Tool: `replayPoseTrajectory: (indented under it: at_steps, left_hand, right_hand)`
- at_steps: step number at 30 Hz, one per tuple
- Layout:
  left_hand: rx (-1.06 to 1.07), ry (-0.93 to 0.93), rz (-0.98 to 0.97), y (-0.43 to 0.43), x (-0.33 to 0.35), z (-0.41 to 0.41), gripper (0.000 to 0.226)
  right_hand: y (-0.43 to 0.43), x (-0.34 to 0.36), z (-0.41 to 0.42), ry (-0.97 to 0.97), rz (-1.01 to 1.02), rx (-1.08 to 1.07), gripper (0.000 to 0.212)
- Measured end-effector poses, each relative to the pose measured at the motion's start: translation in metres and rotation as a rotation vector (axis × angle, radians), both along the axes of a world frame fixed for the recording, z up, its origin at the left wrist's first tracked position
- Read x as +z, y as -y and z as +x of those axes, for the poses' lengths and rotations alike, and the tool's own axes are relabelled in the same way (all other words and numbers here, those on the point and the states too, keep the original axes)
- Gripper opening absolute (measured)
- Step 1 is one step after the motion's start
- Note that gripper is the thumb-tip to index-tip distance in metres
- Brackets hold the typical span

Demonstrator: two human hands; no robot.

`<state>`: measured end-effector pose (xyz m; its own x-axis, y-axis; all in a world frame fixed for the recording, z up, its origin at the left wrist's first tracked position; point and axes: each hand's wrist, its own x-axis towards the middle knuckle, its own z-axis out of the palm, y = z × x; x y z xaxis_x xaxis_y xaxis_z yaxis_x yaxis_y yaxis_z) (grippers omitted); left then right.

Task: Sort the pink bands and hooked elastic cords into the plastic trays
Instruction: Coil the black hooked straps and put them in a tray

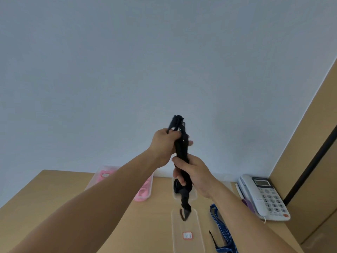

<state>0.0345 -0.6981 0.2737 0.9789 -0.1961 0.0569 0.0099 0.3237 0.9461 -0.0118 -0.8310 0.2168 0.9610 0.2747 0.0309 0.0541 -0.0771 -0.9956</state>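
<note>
Black cord (180, 154): we hold the hooked elastic bundled upright at mid-frame, well above the surface (54, 183); its lower hook (185, 214) dangles over the clear trays.
Left hand (164, 143): its fingers curl round the upper part of the bundle, just under the top end. A firm grip here holds the strands together.
Right hand (194, 175): it wraps round the bundle lower down. We judge it should slide toward the loose tail before we lower anything.
Clear tray (195, 223): it lies at lower centre and carries a red-edged label (187, 235). A second clear piece (193, 197) sits behind it, partly hidden by the cord, and we cannot tell whether that one is a tray or a lid.
Pink tray (94, 179): it sits left of centre with pink bands (144, 192) inside, so the black cord does not go there.
Blue cord (218, 221): it lies on the surface just right of the clear tray, not yet sorted.
Telephone (264, 196): it stands at the right edge, well apart from the trays.
Risk: the dangling hook may snag a tray rim, so we lower it slowly, hook first, then coil the rest in on top.
</note>
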Motion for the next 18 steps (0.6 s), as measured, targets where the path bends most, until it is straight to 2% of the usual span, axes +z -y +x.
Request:
replayPoseTrajectory:
  at_steps: [2, 3, 6, 9, 12, 14, 16, 18]
  left_hand:
    - [0.119, -0.094, -0.255, -0.004, 0.010, 0.009, 0.011]
    - [0.168, -0.120, -0.319, -0.007, 0.013, 0.013, 0.013]
    - [0.286, -0.169, -0.350, -0.015, 0.013, 0.017, 0.015]
    - [0.371, -0.159, -0.403, -0.022, 0.018, 0.026, 0.016]
    - [0.376, -0.079, -0.314, -0.020, 0.023, 0.025, 0.014]
    - [0.342, -0.056, -0.222, -0.011, 0.018, 0.017, 0.010]
    - [0.234, -0.060, -0.157, -0.003, 0.008, 0.006, 0.013]
    - [0.129, -0.072, -0.090, 0.003, -0.001, -0.005, 0.030]
  right_hand:
    - [0.006, -0.007, -0.002, 0.011, 0.024, -0.031, 0.044]
    - [0.010, -0.011, -0.003, 0.009, 0.036, -0.041, 0.040]
    - [0.018, -0.018, 0.001, -0.037, 0.035, -0.021, 0.028]
    - [0.023, -0.028, -0.004, -0.064, -0.108, 0.003, 0.048]
    - [0.022, -0.039, -0.009, -0.026, -0.335, 0.035, 0.063]
    - [0.018, -0.040, -0.005, -0.091, -0.424, 0.089, 0.079]
    - [0.014, -0.029, 0.002, -0.132, -0.354, 0.076, 0.087]
    - [0.007, -0.007, 0.010, -0.045, -0.153, -0.087, 0.076]
